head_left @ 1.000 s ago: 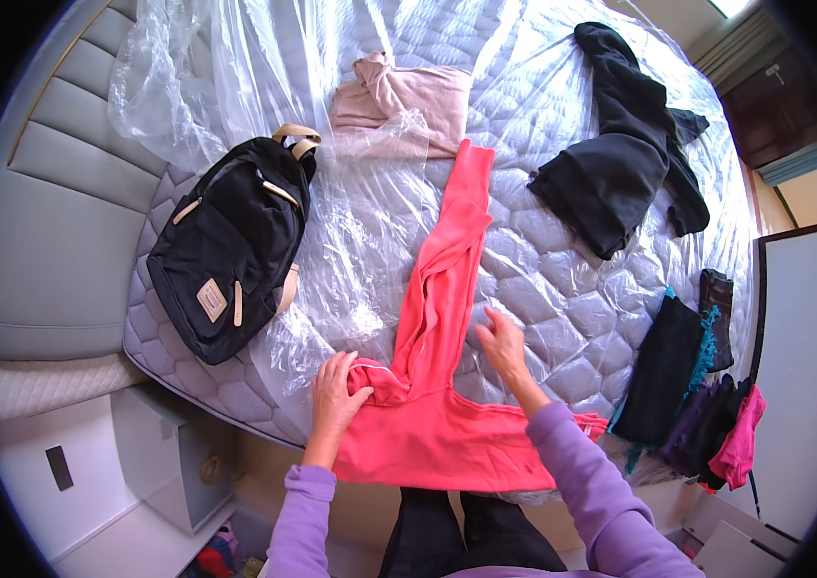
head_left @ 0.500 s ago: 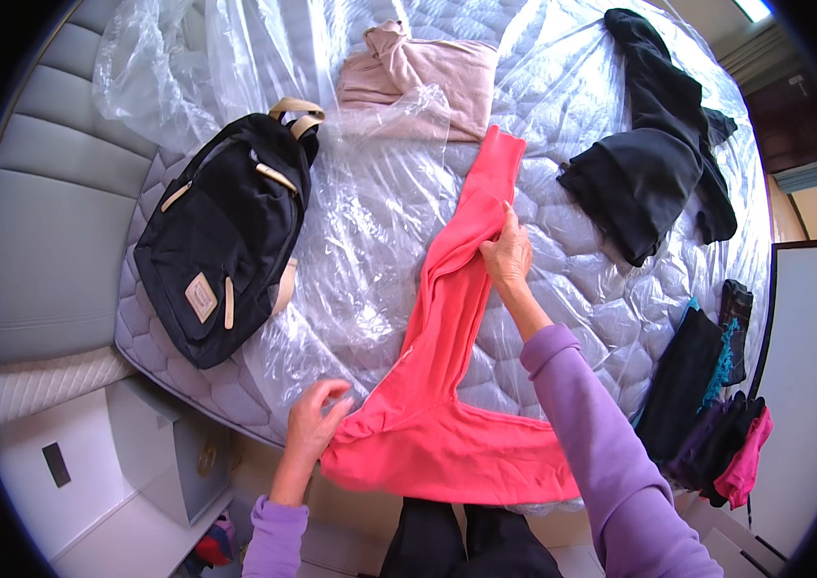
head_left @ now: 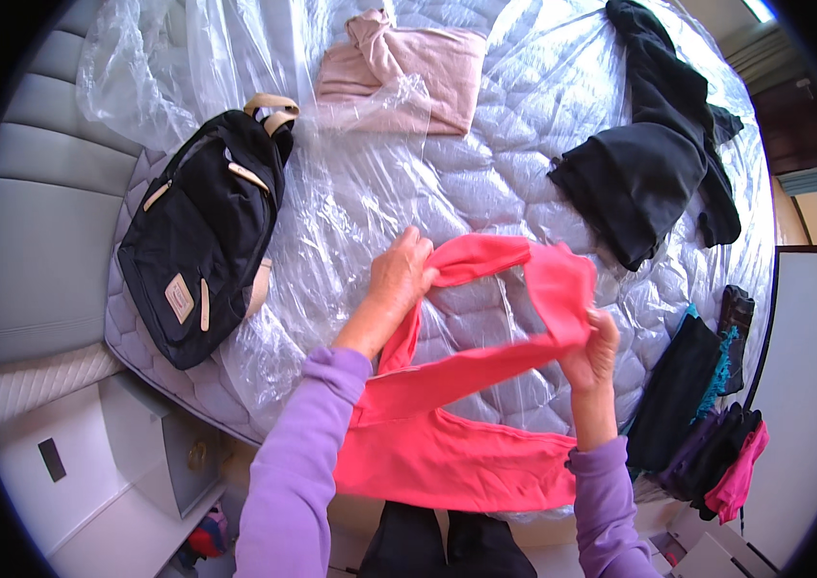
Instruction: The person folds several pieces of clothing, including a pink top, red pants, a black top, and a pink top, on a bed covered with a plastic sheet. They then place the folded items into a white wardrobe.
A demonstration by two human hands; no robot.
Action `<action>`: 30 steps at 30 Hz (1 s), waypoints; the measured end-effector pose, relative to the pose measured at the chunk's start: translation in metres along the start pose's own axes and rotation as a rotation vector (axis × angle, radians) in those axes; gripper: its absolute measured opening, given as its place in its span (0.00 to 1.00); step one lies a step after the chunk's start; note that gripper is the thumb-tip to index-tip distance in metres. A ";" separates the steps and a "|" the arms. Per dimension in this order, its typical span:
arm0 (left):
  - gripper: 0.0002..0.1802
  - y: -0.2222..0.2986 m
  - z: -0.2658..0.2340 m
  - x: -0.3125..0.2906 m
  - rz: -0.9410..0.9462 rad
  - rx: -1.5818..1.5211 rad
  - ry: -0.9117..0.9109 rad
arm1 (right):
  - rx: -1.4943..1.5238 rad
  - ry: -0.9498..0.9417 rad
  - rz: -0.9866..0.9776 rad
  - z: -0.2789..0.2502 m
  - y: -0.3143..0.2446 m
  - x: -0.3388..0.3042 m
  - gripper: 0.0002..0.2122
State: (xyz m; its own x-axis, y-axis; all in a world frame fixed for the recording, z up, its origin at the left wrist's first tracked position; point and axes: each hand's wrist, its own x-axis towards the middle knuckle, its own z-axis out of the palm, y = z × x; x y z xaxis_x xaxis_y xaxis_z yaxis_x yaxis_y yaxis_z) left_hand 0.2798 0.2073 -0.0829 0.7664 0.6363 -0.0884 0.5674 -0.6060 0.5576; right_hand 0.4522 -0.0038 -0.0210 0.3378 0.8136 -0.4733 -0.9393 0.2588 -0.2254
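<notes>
Coral-pink pants (head_left: 456, 458) lie along the front edge of the plastic-covered mattress (head_left: 514, 371), with one leg lifted into a loop. My left hand (head_left: 399, 286) is closed on the fabric at the loop's left side. On the other side, my right hand (head_left: 593, 349) pinches the raised leg near its bend. Between the two hands the cloth arches up and the mattress shows through the loop. The other leg stretches flat to the right, passing under my right wrist.
A black backpack (head_left: 204, 231) lies to the left, beside grey padded panels (head_left: 42, 260). Farther back is a folded dusty-pink garment (head_left: 408, 77). Black clothing (head_left: 644, 173) spreads at the back right; several folded dark and pink garments (head_left: 707, 433) line the right edge.
My left hand has moved up and right from the front edge and taken hold of the pants. My right hand has come down and right, lifting the outstretched leg into a loop.
</notes>
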 end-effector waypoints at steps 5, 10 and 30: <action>0.11 -0.020 0.003 0.009 -0.089 -0.227 -0.014 | -0.085 -0.138 -0.086 0.015 -0.001 -0.072 0.27; 0.08 0.011 -0.038 0.029 -0.463 -1.162 -0.031 | -0.269 0.158 -0.163 0.022 0.020 -0.163 0.08; 0.12 0.087 -0.041 0.002 -0.413 -1.749 -0.201 | -0.161 -0.359 -0.139 0.123 0.012 -0.135 0.28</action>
State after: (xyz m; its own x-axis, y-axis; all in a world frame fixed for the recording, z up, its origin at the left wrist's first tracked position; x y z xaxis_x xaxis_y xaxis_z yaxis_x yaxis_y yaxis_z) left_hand 0.3185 0.1756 -0.0002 0.7696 0.4576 -0.4453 -0.1269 0.7931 0.5957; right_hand 0.3874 -0.0464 0.1455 0.3916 0.9138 -0.1082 -0.8549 0.3179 -0.4099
